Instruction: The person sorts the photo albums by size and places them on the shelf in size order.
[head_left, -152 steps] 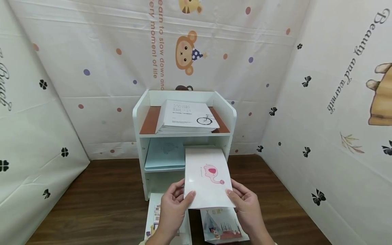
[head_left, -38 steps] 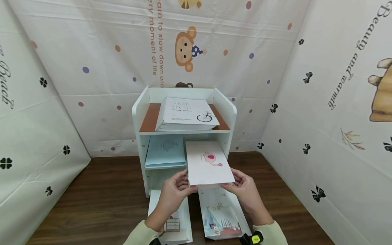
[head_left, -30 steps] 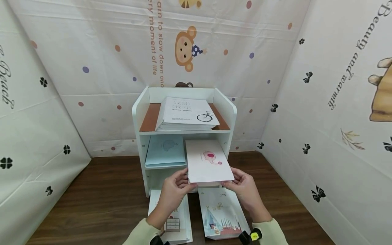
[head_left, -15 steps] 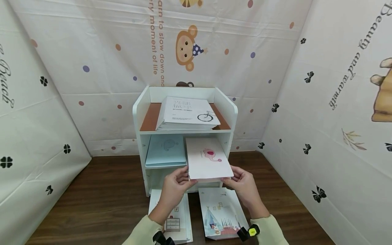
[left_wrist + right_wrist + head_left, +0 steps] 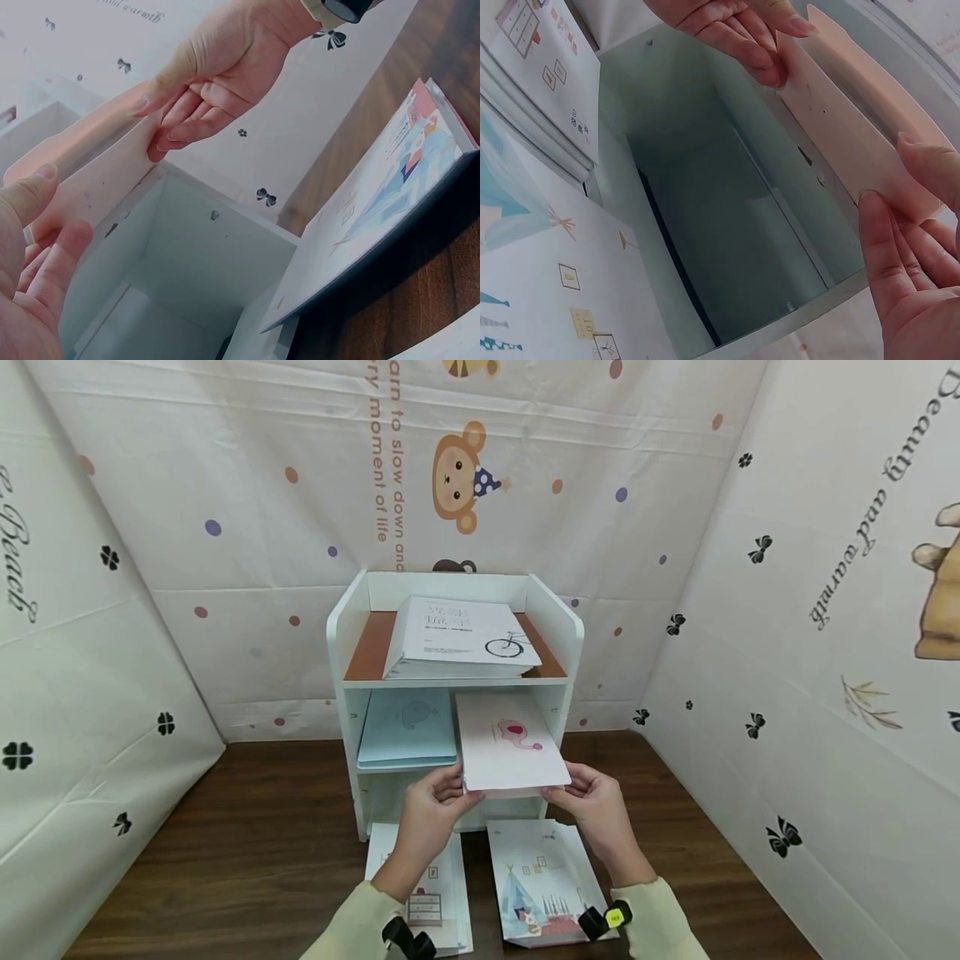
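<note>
A pale pink-white notebook stack (image 5: pixel 512 739) with a pink elephant on its cover sits partly in the right half of the middle shelf, its near end jutting out. At its near left corner my left hand (image 5: pixel 429 814) pinches it, thumb on the front edge and fingers along the side and underneath. My right hand (image 5: pixel 597 817) grips the near right corner likewise. Seen from the left wrist, the stack's near edge (image 5: pixel 112 169) spans between both hands; the right wrist view shows the same edge (image 5: pixel 840 142). Light blue notebooks (image 5: pixel 408 727) lie beside it on the left.
The white shelf unit (image 5: pixel 342 631) stands against a printed cloth backdrop (image 5: pixel 262 560). A book stack with a bicycle cover (image 5: pixel 465 633) fills much of its top tier. Before the unit, books with a tent picture (image 5: pixel 543 885) and other books (image 5: pixel 442 902) lie on the wood surface (image 5: pixel 225 852).
Both hands have moved the elephant-cover notebook stack away from me, deeper into the middle shelf's right half. Earlier it was tilted up closer to me; now it lies flatter.
</note>
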Motion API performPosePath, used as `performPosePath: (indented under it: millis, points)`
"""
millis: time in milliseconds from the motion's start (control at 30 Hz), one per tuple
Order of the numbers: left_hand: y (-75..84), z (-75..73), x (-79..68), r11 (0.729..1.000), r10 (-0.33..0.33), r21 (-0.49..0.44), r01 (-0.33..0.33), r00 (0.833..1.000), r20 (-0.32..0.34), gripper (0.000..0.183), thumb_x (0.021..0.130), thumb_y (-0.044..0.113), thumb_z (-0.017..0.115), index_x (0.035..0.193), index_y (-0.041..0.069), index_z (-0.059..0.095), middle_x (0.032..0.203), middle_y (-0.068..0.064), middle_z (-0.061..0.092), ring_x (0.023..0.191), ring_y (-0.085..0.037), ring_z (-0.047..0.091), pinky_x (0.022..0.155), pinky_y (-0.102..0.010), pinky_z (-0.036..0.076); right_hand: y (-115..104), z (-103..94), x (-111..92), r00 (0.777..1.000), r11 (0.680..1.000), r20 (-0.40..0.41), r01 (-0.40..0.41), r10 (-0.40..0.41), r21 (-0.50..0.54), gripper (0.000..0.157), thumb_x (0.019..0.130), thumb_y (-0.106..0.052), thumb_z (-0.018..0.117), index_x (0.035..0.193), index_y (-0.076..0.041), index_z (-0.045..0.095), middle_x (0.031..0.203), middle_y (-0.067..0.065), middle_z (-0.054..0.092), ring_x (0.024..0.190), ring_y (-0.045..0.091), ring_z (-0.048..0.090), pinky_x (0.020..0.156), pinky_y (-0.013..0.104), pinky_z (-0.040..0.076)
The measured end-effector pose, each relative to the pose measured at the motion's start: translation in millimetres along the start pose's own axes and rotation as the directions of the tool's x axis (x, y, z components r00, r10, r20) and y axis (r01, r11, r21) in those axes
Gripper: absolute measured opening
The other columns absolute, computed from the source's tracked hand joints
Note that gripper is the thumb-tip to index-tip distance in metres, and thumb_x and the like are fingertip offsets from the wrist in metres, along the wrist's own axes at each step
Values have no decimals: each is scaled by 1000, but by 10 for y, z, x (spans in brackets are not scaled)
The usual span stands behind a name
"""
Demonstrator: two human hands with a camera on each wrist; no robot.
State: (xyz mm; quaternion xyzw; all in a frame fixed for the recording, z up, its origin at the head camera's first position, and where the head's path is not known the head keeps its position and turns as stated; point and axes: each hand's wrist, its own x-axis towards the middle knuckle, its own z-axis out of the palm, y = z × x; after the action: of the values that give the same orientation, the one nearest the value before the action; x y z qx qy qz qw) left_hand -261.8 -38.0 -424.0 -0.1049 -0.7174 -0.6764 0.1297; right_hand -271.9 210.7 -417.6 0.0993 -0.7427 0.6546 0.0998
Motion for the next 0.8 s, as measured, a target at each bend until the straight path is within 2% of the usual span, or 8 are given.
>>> performPosePath:
  millis: [167, 300, 533, 733, 800]
  points:
    - [173, 2, -31, 999, 4, 51, -3, 1000, -13, 50, 75, 11, 78, 121, 2, 60, 101, -10, 70, 92, -18, 68, 75, -19, 55, 18, 6, 35, 1000, 1000, -10, 9, -9, 1, 50, 75, -22, 79, 119, -7, 62, 111, 14, 68, 92, 20, 69, 80, 29, 56]
    - [227, -4, -38, 999, 2, 40, -2, 1000, -13, 51, 76, 10, 78, 123, 1, 59, 101, -10, 70, 93, -19, 67, 75, -19, 55, 25, 11, 49, 1000, 1000, -16, 8, -8, 1, 50, 75, -23, 79, 119, -7, 62, 111, 14, 68, 92, 20, 70, 80, 28, 55]
    - [220, -27, -25, 999, -14, 37, 14, 1000, 14, 52, 78, 11, 76, 126, 3, 57, 103, -10, 69, 94, -19, 67, 76, -18, 55, 30, 11, 66, 1000, 1000, -22, -14, 14, -16, 52, 74, -25, 79, 120, -9, 61, 113, 12, 67, 95, 19, 69, 82, 27, 55]
    - [207, -73, -37, 999, -19, 41, 17, 999, 49, 53, 79, 10, 75, 129, 5, 55, 105, -11, 67, 97, -21, 66, 78, -18, 54, -96, 11, -3, 1000, 1000, -7, -11, 11, -14, 50, 77, -16, 78, 123, -6, 59, 116, 16, 64, 101, 33, 64, 82, 25, 54]
    - [153, -90, -36, 999, -14, 34, 12, 998, 55, 54, 79, 13, 76, 129, 8, 56, 106, -9, 67, 98, -19, 66, 78, -19, 54, -86, 1, -13, 1000, 1000, 1, 3, -3, -21, 52, 77, -17, 78, 124, -6, 59, 116, 16, 63, 102, 33, 63, 82, 24, 54]
